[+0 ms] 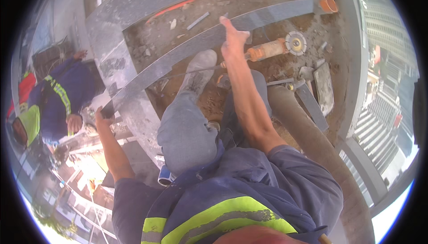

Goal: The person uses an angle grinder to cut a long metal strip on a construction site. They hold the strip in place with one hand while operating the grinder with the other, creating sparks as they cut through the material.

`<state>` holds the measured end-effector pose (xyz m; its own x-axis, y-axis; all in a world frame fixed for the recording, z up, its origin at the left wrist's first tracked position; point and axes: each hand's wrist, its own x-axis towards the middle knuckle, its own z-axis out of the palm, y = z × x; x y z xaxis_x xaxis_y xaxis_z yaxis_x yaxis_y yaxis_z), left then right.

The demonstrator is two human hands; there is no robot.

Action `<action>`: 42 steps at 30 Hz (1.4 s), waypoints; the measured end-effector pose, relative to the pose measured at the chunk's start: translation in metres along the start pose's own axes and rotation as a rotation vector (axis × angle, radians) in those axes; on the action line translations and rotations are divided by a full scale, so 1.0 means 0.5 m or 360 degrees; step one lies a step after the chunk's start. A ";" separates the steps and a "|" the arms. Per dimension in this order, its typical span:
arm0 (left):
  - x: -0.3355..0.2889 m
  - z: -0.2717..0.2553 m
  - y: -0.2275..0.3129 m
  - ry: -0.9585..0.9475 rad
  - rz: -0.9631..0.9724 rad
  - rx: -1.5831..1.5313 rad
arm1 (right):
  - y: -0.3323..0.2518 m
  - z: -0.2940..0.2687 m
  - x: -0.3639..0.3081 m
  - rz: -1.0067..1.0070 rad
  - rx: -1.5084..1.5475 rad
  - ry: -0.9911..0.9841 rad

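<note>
A long, narrow grey stone strip [178, 50] runs slantwise from the lower left to the upper right, bowed by the lens. My left hand [104, 118] is closed round its near left end. Farther along, my right hand [234, 41] grips the strip near its middle, one finger reaching across it and another digit on the near edge; some fingers are hidden. Just right of that hand lies an orange angle grinder [267, 50] with a round cutting disc [296, 43] facing up. My shoe [200, 68] stands on the dirt below the strip.
An orange pipe end [328, 4] pokes out by the strip's far end. A hammer [281, 82], a grey offcut [312, 106] and a dusty long tool [324, 88] lie at right. Left, a co-worker [58, 94] bends nearby. A blue can [165, 176] stands beside my leg.
</note>
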<state>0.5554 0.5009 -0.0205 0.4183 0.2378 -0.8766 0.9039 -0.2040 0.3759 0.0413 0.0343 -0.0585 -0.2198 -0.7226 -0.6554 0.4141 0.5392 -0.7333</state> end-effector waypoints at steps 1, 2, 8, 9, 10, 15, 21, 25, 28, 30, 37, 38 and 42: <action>0.029 0.023 -0.027 0.0076 0.0064 0.0102 | 0.031 -0.008 0.028 0.0014 -0.0105 0.0066; 0.045 0.010 -0.030 0.0252 0.0078 0.0009 | 0.033 0.002 0.017 0.0063 -0.0290 0.0072; 0.006 0.004 0.089 -0.0863 -0.1051 0.1354 | 0.037 0.001 -0.040 0.0144 -0.0451 0.0237; -0.004 -0.053 0.129 -0.1444 -0.1364 0.1695 | 0.064 0.012 -0.047 0.0142 -0.0479 0.0195; 0.009 -0.058 0.115 -0.1410 -0.1391 0.1703 | 0.089 0.008 -0.043 0.0139 -0.0503 0.0202; 0.082 -0.135 0.055 -0.1703 -0.1313 0.1411 | 0.113 0.022 -0.074 0.0181 -0.0666 0.0277; 0.111 -0.245 0.114 -0.1795 -0.1210 0.1453 | 0.104 0.078 -0.119 0.0262 -0.0703 0.0237; 0.075 0.022 -0.041 0.0738 0.0722 0.2620 | 0.141 0.052 -0.090 0.0134 -0.0757 0.0363; -0.205 0.393 -0.203 -0.0447 0.1895 0.1990 | 0.160 0.037 -0.113 0.0138 -0.0829 0.0428; -0.361 0.629 -0.329 -0.1144 0.1895 0.1823 | 0.158 0.045 -0.129 0.0131 -0.0875 0.0433; -0.397 0.973 -0.503 -0.2048 0.0664 0.2617 | 0.176 0.000 -0.149 0.0062 -0.0563 0.0192; -0.413 0.976 -0.514 -0.2024 0.0642 0.2655 | 0.183 -0.037 -0.138 0.0053 -0.0570 0.0084; -0.405 0.967 -0.532 -0.1999 0.0700 0.2694 | 0.153 -0.180 -0.111 0.0078 -0.0827 0.0419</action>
<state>0.1871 0.0477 -0.0879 -0.3837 -0.4919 -0.7815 -0.4313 -0.6529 0.6227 0.0057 0.1546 -0.0946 -0.4512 -0.5952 -0.6650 -0.0435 0.7589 -0.6498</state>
